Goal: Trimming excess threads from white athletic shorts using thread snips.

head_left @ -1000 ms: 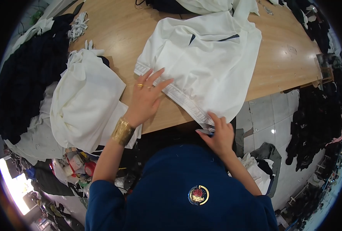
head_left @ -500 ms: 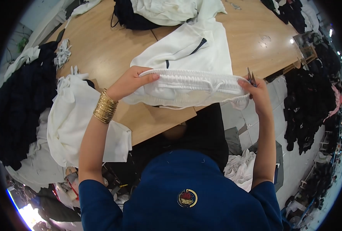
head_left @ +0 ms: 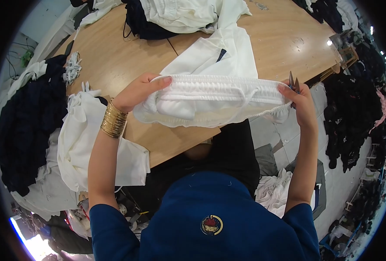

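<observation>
White trousers (head_left: pixel 214 93) with a gathered elastic waistband and a white drawstring are stretched between my two hands. My left hand (head_left: pixel 146 89) grips the waistband's left end, thumb on top; gold bangles circle that wrist. At the other end, my right hand (head_left: pixel 298 101) pinches the waistband and also carries small thread snips (head_left: pixel 294 83), their pointed blades jutting up past the fingers. Beyond the waistband, the rest of the garment lies across the table, showing a dark navy strip (head_left: pixel 221 55). Its far end runs up against a pile of white clothes.
The wooden table (head_left: pixel 288 52) bears white garments (head_left: pixel 180 13) over navy cloth at its far side. At left hang a white garment (head_left: pixel 82 139) and dark navy cloth (head_left: pixel 25 130). White cloth scraps (head_left: pixel 273 191) lie low right; black garments (head_left: pixel 347 117) stand beyond the tiled floor.
My hands have moved slightly apart and pulled the waistband wider and tauter. The garment's cloth on the table has shifted, and less of the navy strip shows.
</observation>
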Action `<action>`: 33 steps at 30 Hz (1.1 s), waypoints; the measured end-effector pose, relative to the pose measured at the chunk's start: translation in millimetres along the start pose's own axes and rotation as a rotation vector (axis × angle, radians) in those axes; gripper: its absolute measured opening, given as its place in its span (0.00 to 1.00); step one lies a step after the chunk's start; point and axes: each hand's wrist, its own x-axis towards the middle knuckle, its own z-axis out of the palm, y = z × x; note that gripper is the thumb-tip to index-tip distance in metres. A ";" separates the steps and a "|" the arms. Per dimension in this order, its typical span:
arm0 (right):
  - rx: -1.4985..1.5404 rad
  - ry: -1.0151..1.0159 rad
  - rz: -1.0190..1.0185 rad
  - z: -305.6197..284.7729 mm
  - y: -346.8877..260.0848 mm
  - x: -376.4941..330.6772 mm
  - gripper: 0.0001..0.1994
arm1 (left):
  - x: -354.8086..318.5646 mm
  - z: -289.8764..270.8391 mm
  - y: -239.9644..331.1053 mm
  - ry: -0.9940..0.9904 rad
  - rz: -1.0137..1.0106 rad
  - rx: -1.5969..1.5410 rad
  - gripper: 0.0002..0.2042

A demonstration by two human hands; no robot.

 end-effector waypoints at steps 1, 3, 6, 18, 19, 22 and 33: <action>0.001 0.000 0.000 0.5 -0.2 0.0 0.08 | 0.4 -0.2 0.1 -0.006 0.011 0.003 0.20; -0.002 0.007 0.006 2.0 -0.5 -0.1 0.08 | 0.5 -0.5 -0.7 0.003 0.010 -0.002 0.21; 0.001 -0.016 -0.007 0.1 1.8 1.7 0.08 | 5.5 1.1 -1.0 -0.020 0.008 0.041 0.20; 0.000 -0.229 0.010 34.0 -5.9 5.6 0.07 | 58.8 96.2 -17.0 -0.085 0.571 0.337 0.22; -0.008 -0.225 0.010 30.4 -1.2 4.5 0.09 | 58.3 97.6 -18.2 -0.089 0.576 0.337 0.22; -0.073 -0.159 -0.004 27.5 23.1 8.5 0.10 | 56.5 98.6 -20.3 -0.209 0.457 0.032 0.18; -0.457 0.142 -0.430 87.7 35.7 -33.9 0.11 | 56.5 107.9 -18.8 -0.249 0.267 -0.192 0.14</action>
